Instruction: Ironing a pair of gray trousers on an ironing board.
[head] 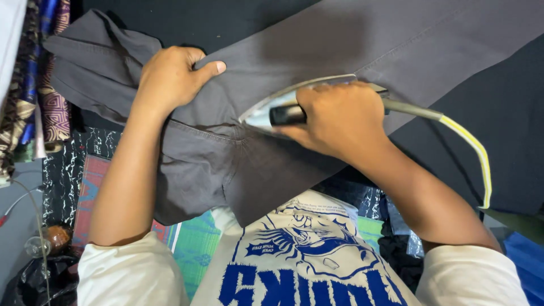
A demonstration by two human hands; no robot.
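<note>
My right hand (340,116) is wrapped tight round the handle of the iron (272,110), fingers closed on it, the sole flat on the trousers (317,51). The iron's nose points left, towards a seam near the pocket. Its cord (470,141) trails off to my right, grey then yellow-striped, curving down past the board's edge.

My left hand (170,76) lies on the cloth just left of the iron, fingers curled together and pressing down, thumb stretched out towards the iron, pinning the fabric taut. It grips nothing; it only holds the cloth flat.

The trousers sprawl across the dark board (238,17), running from upper right down to the lower left, where they hang over the edge above my shirt (306,255).

How far along, as I judge it: the broad stretch to the upper right looks smooth, so I'd say that part is done. Around the iron, by the seam, creases still show, and the bunched end at far left, beyond my left hand, is plainly rumpled. The hanging part below looks folded too. So roughly mid-job: one stretch flat, the seam area under the iron, the left end and the overhang left to do.
</note>
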